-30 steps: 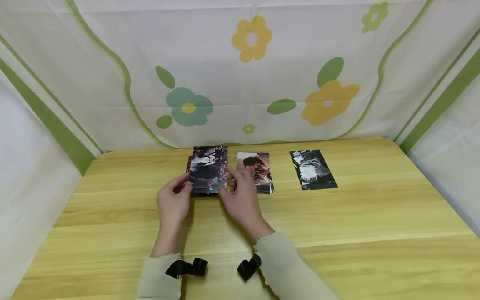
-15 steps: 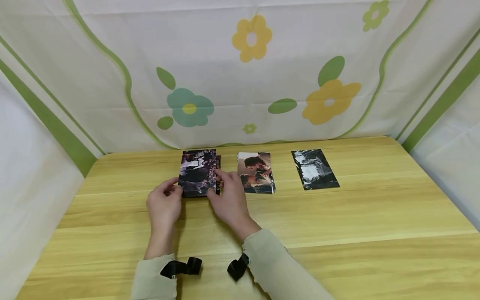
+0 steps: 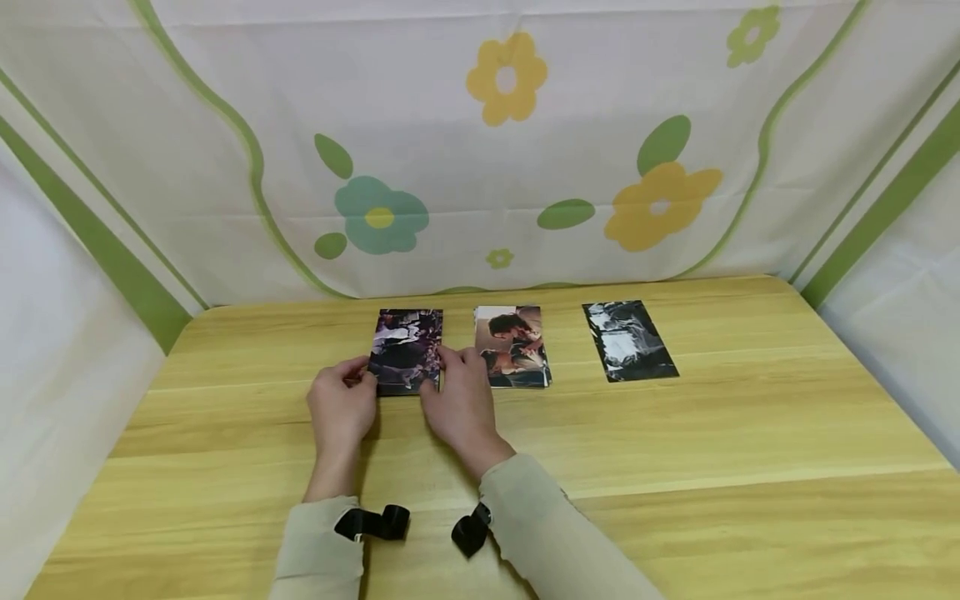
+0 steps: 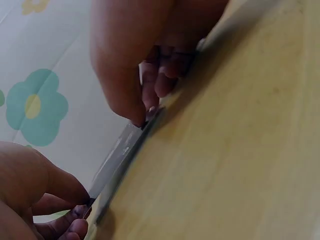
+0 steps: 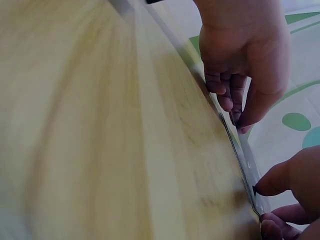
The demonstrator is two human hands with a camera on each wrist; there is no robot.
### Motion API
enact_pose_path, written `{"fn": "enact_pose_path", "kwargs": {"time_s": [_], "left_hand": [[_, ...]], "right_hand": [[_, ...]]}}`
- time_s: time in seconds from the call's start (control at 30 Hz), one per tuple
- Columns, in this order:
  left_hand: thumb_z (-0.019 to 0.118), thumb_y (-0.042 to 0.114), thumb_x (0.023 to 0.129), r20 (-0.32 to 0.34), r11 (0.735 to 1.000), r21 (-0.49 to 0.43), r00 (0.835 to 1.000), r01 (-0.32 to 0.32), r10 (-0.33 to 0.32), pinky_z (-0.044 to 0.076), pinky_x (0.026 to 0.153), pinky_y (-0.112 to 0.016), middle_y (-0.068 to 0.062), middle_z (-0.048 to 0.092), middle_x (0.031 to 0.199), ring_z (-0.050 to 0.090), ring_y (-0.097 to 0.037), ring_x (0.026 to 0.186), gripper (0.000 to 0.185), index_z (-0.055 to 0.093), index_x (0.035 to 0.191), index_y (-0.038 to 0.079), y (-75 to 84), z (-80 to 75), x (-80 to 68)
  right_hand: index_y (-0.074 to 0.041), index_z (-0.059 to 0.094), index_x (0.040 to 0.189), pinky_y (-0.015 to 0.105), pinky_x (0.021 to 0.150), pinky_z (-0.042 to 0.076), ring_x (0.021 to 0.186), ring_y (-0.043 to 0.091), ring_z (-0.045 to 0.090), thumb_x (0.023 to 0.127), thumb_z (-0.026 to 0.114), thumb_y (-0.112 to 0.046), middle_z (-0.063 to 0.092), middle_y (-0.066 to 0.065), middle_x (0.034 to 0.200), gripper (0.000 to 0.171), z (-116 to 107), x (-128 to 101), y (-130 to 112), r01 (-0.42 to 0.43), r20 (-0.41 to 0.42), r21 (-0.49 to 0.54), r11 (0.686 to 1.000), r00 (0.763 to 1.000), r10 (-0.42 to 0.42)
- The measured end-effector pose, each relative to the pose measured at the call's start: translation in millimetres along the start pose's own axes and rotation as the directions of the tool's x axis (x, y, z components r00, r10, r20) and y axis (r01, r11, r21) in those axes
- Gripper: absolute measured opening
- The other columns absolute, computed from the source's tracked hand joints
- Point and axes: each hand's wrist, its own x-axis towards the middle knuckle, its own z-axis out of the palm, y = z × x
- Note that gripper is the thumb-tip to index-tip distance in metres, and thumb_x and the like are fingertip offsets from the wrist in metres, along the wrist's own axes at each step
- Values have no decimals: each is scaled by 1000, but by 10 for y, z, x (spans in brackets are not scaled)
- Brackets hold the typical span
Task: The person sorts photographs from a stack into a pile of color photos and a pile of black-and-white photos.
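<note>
A dark purple-toned photo print (image 3: 405, 350) lies between my two hands at the left of the row in the head view. My left hand (image 3: 341, 412) pinches its left edge near the lower corner. My right hand (image 3: 463, 408) pinches the right edge between thumb and fingers. In the left wrist view the held photo print (image 4: 116, 157) appears edge-on, just above a dark card edge (image 4: 117, 185) on the table. The right wrist view shows the same narrow gap, with thumbs on top and the other fingers partly hidden.
A small stack of photos (image 3: 513, 346), topped by a brownish picture, lies right of my right hand. Farther right is a single black-and-white photo (image 3: 630, 342). Behind the wooden table (image 3: 675, 467) hangs a white flowered cloth (image 3: 457, 150). Black straps (image 3: 375, 523) circle both sleeves.
The photo print has come down and nearer the table, shifting left, then slightly right. It now covers the dark card beneath, which showed at its side before. Both hands moved with it.
</note>
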Motion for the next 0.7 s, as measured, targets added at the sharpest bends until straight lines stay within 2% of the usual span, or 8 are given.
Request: {"fn": "enact_pose_path", "kwargs": {"time_s": [0.27, 0.53, 0.7], "left_hand": [[61, 4, 98, 3, 1000, 20, 1000, -5, 5, 45, 83, -37, -23, 67, 113, 62, -35, 101, 32, 76, 126, -5, -40, 32, 3], [65, 6, 96, 5, 1000, 24, 1000, -13, 13, 48, 90, -45, -25, 66, 116, 63, -38, 106, 33, 75, 125, -6, -25, 25, -20], [70, 7, 94, -45, 1000, -23, 999, 2, -3, 48, 100, -53, -26, 65, 119, 61, -41, 112, 35, 73, 126, -7, -18, 38, -52]], "right_hand": [[-6, 62, 150, 48, 103, 56, 124, 33, 59, 98, 73, -23, 60, 18, 135, 56, 9, 15, -15, 25, -3, -111, 993, 1000, -25], [-7, 63, 149, 48, 100, 56, 121, 31, 59, 97, 73, -25, 60, 17, 134, 56, -10, -1, 1, 54, 14, -107, 993, 999, -52], [-6, 64, 148, 48, 102, 56, 122, 32, 61, 99, 72, -23, 62, 16, 133, 52, -80, -66, -11, 122, 38, -129, 984, 992, -118]]}}
